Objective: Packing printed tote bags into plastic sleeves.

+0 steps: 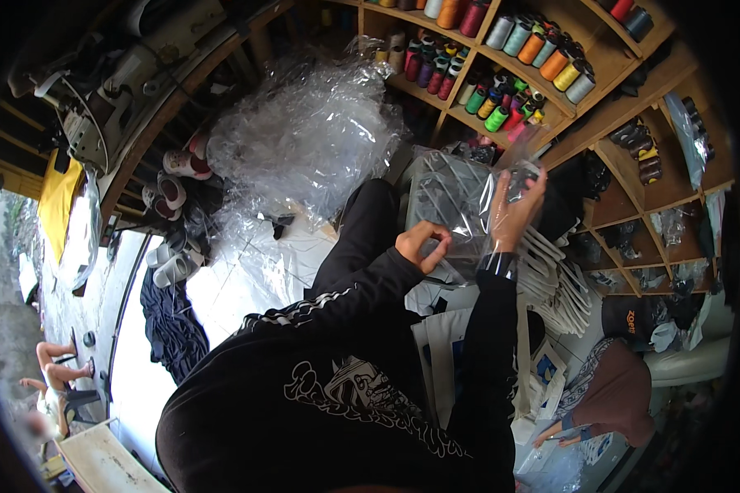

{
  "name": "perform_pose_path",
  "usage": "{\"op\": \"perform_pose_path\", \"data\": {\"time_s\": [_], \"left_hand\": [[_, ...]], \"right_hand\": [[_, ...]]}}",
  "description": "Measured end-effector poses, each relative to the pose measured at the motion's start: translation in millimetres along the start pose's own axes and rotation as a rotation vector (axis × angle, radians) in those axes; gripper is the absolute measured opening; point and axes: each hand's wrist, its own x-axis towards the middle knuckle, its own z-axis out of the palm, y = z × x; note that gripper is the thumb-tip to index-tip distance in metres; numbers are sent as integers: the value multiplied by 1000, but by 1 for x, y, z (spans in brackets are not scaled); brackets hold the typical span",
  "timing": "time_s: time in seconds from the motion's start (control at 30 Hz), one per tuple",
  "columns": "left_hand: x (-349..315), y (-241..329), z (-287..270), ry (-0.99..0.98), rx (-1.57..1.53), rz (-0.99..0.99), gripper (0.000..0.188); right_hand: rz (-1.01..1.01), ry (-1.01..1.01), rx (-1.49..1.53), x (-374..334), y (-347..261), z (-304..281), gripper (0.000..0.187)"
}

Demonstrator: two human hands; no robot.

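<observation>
My right hand [515, 204] is raised with its fingers stretched out and apart. Clear plastic [497, 261], which looks like a thin bag, wraps around its wrist and palm. To its left, my left hand [423, 245] is closed, thumb and index finger brought together in a pinch. What that pinch holds, if anything, is too small to make out. Just beyond both hands sits a grey block-shaped stack [444, 197] covered in shiny clear plastic. Off-white folded cloth bags with straps [555, 283] lie beside my right forearm.
A big heap of clear plastic [304, 131] spreads ahead on the left. Wooden shelves [543, 148] with thread spools [551, 62] rise ahead and right. Sewing machines [90, 131] and shoes [173, 267] are left. One person [612, 394] bends at lower right; another [53, 403] sits lower left.
</observation>
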Motion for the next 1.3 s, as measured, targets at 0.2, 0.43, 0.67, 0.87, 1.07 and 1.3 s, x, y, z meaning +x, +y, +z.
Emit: {"op": "perform_pose_path", "data": {"time_s": [0.2, 0.43, 0.67, 0.87, 1.07, 1.3], "left_hand": [[-36, 9, -3, 26, 31, -61, 25], [-7, 61, -12, 70, 381, 242, 75], [27, 46, 0, -343, 794, 243, 71], [30, 20, 9, -223, 682, 262, 43], [35, 52, 17, -119, 733, 244, 43], [34, 38, 22, -364, 581, 456, 26]], "right_hand": [[-136, 96, -486, 7, -9, 2, 94], [-135, -104, -705, -9, -10, 6, 103], [-349, -167, -744, -18, 16, 32, 102], [-252, -239, -706, -24, 21, 38, 89], [-374, -89, -730, -25, 36, 43, 79], [-322, -145, -656, -24, 22, 41, 89]]}}
